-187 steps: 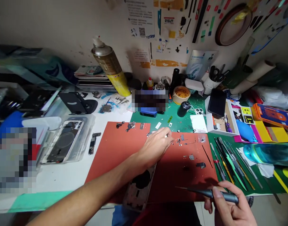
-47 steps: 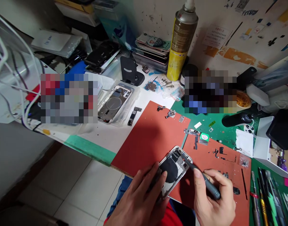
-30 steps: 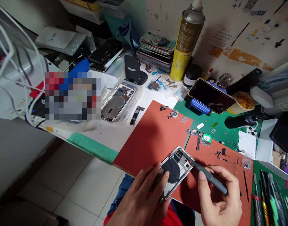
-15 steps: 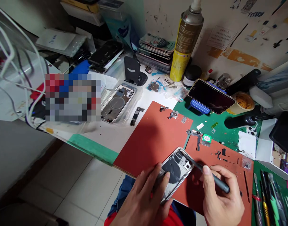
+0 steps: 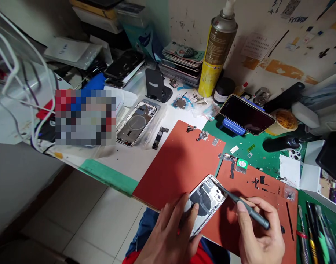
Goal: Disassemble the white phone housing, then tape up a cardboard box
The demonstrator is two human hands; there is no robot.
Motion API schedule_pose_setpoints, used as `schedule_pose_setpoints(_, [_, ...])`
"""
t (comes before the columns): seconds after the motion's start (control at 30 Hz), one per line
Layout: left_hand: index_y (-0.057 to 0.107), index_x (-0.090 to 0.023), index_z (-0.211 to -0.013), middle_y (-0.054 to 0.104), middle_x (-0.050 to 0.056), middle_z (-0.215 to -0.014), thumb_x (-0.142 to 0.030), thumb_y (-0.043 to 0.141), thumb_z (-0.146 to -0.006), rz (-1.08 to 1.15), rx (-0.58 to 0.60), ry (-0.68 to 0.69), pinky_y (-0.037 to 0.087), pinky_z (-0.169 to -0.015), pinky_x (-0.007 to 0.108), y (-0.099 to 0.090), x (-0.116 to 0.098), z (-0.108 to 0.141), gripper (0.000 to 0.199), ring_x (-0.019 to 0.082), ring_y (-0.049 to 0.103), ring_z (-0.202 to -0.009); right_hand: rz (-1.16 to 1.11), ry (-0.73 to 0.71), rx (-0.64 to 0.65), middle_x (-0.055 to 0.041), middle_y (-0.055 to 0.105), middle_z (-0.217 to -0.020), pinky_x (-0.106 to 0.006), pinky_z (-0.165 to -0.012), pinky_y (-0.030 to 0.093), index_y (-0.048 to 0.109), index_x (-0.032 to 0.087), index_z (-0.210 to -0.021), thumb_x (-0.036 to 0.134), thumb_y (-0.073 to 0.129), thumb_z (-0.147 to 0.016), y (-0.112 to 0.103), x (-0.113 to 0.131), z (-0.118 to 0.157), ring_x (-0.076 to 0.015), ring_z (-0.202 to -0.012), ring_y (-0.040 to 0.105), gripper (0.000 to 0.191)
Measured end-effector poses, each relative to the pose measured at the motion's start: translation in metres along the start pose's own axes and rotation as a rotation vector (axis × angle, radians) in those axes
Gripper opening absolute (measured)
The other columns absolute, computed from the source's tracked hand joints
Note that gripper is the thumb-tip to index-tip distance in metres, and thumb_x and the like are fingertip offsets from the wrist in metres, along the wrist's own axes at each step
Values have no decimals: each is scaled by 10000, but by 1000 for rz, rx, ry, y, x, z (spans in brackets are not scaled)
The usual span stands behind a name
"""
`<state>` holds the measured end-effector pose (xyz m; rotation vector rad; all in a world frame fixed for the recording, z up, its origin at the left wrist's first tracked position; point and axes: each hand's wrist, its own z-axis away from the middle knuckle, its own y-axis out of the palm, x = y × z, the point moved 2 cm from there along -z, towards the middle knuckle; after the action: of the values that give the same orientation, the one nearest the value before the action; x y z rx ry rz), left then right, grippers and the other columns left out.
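Note:
My left hand [image 5: 175, 223] is closed around an opened phone housing [image 5: 212, 206], tilted above the red-brown mat [image 5: 162, 172]. A thumb and fingers lie across its lower part and hide it. Inside the housing show a dark round pad, metal plates and camera holes near the top corner. Pinched in my right hand [image 5: 257, 229] is a dark grey pen-shaped tool [image 5: 252, 212]. Its thin tip reaches the housing's upper right edge, beside the camera holes; whether it touches cannot be made out. Small phone parts [image 5: 227, 157] lie on the mat beyond the housing.
A second phone housing [image 5: 136, 123] rests in a clear tray at left, beside a narrow circuit board [image 5: 158, 138]. Farther back stand a spray can [image 5: 217, 55] and a phone on a blue stand [image 5: 247, 113]. Tweezers and hand tools [image 5: 312, 234] crowd the right side.
The tool's handle has dipped slightly, with its tip still at the housing's upper right edge. My left hand keeps its hold. The whole view has shifted a little.

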<state>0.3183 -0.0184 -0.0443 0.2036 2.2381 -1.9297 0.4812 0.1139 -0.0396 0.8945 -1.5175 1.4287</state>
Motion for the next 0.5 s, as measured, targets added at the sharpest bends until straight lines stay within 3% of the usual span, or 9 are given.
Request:
schedule_pose_setpoints(0.27, [631,-78,-1385,665,282,-1355,-292,670,-945,-87,43,69,626,-806,519,2,1,0,491,405,704,-1096,-148,107,-14,-75,777,-863,-249,-596,608,659,177,-1030,441,877,-747,6,-6,-2,-184,-681,752,445])
schedule_pose_setpoints(0.4, [634,-93,-1396,656,266,-1375,-335,664,-963,-95,23,63,604,-852,500,6,1,2,497,398,682,-1135,-154,158,-26,-23,733,-696,-237,-571,596,634,184,-1000,496,862,-756,8,0,-4,-155,-558,703,457])
schedule_pose_setpoints(0.5, [637,-94,-1400,647,266,-1387,-352,656,-975,-94,5,60,593,-882,497,7,0,3,497,396,668,-1162,-147,176,-80,-19,728,-686,-215,-552,580,647,180,-978,500,891,-714,6,4,-4,-142,-539,688,482])
